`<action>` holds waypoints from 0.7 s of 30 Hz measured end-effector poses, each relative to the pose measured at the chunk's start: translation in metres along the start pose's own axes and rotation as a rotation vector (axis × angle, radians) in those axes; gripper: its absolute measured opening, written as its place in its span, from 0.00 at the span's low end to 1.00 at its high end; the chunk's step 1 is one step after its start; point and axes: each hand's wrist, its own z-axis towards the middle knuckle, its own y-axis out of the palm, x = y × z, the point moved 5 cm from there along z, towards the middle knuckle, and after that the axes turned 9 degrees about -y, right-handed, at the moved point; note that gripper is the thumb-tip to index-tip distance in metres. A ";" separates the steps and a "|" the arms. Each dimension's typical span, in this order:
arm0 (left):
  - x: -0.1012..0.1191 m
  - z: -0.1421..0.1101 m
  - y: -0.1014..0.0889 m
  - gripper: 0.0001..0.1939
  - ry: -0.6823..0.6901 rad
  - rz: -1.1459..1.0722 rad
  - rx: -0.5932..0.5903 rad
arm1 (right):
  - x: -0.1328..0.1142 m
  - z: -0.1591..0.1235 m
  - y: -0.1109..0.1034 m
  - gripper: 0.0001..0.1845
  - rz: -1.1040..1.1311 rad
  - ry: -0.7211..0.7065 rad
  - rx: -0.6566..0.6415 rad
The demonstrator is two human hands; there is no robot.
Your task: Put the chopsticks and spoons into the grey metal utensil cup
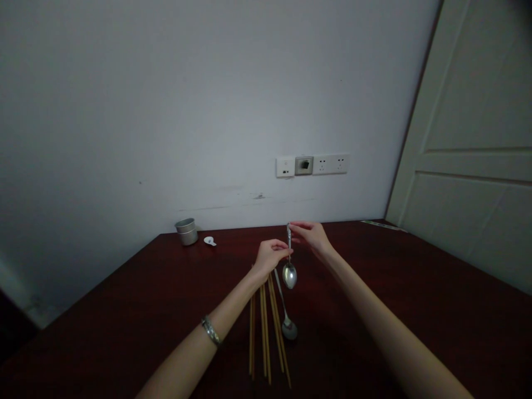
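Between my two hands hangs a shiny metal spoon [290, 275], bowl down and handle upward. My right hand [310, 235] pinches the top end of its handle. My left hand [272, 256] has thumb and fingers closed on the handle lower down, just above the bowl. Below lies a second metal spoon [289, 328] on the dark red table, its bowl toward me. To its left, several wooden chopsticks [265, 332] lie spread lengthwise, their far ends partly hidden under my left hand and wrist.
A grey metal cup [187, 231] stands at the table's far left, with a small white spoon [210, 241] beside it. Behind the table [124, 310] rises a wall with sockets [330, 164]. A flat patterned strip [383, 225] lies at the back right, near a pale door [469, 138].
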 end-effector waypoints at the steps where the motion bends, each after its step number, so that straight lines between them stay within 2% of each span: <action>1: -0.001 0.000 0.000 0.09 -0.001 0.002 -0.002 | 0.002 0.000 -0.001 0.11 -0.003 0.005 0.007; 6: -0.008 0.003 0.003 0.12 -0.026 0.025 -0.101 | 0.014 0.003 -0.004 0.11 -0.047 0.005 0.008; 8: -0.007 0.006 -0.001 0.13 -0.018 0.041 -0.104 | 0.020 0.004 -0.005 0.10 -0.069 0.025 -0.003; 13: -0.009 0.020 -0.041 0.17 -0.057 -0.097 0.095 | 0.042 -0.001 -0.007 0.09 -0.108 0.140 -0.032; 17: -0.025 0.033 -0.080 0.19 -0.102 -0.285 0.251 | 0.061 -0.008 -0.007 0.07 -0.125 0.233 -0.057; 21: -0.042 0.040 -0.115 0.19 -0.090 -0.329 0.469 | 0.074 -0.013 -0.007 0.08 -0.139 0.285 -0.067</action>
